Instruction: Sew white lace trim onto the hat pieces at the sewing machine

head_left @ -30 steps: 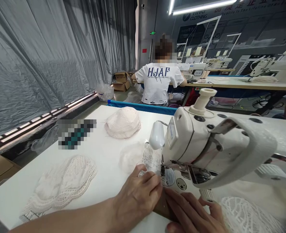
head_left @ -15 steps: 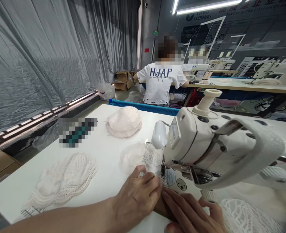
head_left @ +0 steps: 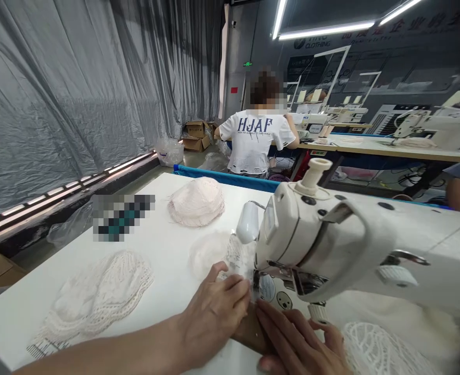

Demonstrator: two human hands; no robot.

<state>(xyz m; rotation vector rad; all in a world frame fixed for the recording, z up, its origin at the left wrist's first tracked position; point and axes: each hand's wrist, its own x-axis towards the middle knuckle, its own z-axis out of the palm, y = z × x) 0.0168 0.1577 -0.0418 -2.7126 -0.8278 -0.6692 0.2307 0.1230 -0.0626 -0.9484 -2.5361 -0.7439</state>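
My left hand [head_left: 216,312] is closed on a piece of white lace fabric [head_left: 235,252] beside the needle of a white sewing machine [head_left: 323,234]. Its fingers are bent and pressed down, and part of the lace runs under them. My right hand [head_left: 304,338] lies just right of it, fingers stretched out and flat, fingertips close to the presser foot. Between the hands a flat brown piece [head_left: 251,333] shows, partly covered by the right fingers; its kind is unclear. A sheer pale fabric piece [head_left: 206,255] lies beyond my left hand.
Lace-edged cups [head_left: 101,291] lie on the white table [head_left: 163,239] at left, and a stack of pale cups [head_left: 196,202] farther back. More lace [head_left: 382,346] sits at right, under the machine arm. A person in a white shirt [head_left: 253,138] sits ahead, near other sewing machines.
The view has shifted, so the machine and hands appear slightly farther left. More of the brown piece shows between my hands. Both hands stay beside the needle. The seated person's right arm is raised.
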